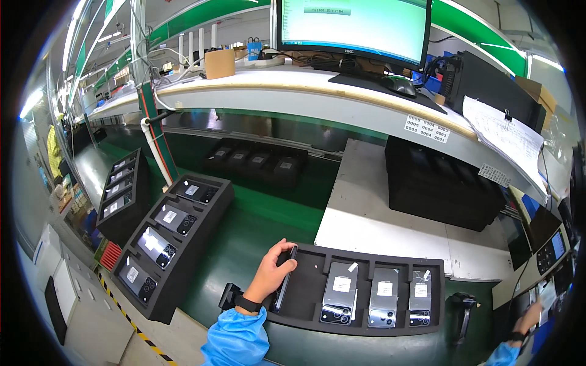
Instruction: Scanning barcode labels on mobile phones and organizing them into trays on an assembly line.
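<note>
My left hand (273,274) grips a smartphone (284,287), tilted up on its edge at the left end of a black foam tray (310,283). The compartment beside it holds no phone. Three more phones lie back up in this tray: a phone (339,293) in the middle, a phone (383,297) beside it, and a phone (420,297) at the right end. Each bears a white label. At the far right edge, my right hand (530,317) reaches to a pale label-like piece (547,296) beside a label printer (551,249); its fingers are blurred.
A black handheld scanner (463,314) stands right of the tray. Another foam tray of phones (189,222) sits left, with more trays behind. Black foam blocks (442,186) rest under the shelf (366,97), which carries a monitor (354,27), mouse (400,85) and clipped papers (503,137).
</note>
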`<state>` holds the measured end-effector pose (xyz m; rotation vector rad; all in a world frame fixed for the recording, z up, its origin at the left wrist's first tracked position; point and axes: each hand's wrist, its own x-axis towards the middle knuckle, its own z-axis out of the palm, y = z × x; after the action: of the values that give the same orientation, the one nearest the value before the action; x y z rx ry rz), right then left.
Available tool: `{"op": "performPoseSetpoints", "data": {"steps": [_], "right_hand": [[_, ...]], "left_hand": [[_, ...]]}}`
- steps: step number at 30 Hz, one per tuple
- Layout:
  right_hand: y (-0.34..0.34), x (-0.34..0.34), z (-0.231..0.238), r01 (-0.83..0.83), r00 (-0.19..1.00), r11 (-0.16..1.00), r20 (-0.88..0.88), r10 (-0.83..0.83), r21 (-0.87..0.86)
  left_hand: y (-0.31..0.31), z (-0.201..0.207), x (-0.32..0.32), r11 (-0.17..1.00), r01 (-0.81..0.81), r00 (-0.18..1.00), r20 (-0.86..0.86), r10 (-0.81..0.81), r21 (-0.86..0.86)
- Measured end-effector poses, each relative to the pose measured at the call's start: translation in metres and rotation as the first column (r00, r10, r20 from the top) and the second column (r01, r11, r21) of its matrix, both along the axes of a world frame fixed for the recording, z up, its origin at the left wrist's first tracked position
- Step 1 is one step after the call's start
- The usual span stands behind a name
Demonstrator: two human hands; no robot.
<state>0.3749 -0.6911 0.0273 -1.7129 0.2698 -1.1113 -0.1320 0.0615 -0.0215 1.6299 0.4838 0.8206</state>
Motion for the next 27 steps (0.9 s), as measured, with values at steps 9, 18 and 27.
{"op": "performPoseSetpoints", "data": {"steps": [9, 18, 27], "right_hand": [[0.349, -0.265, 0.019, -0.798, 0.205, 0.379, -0.38, 0.902, 0.468], [0.584, -0.387, 0.036, -0.722, -0.656, -0.366, -0.749, 0.092, 0.587], [0.49, -0.337, 0.025, -0.975, -0.221, -0.122, -0.745, 0.63, 0.186]], "left_hand": [[0.003, 0.001, 0.001, 0.999, 0.027, 1.0, 0.008, -0.027, 0.022], [-0.006, 0.007, 0.001, 0.98, -0.081, 0.994, -0.056, 0.093, 0.183], [-0.025, 0.024, 0.008, 0.708, 0.08, 0.786, -0.482, 0.388, 0.702]]}}
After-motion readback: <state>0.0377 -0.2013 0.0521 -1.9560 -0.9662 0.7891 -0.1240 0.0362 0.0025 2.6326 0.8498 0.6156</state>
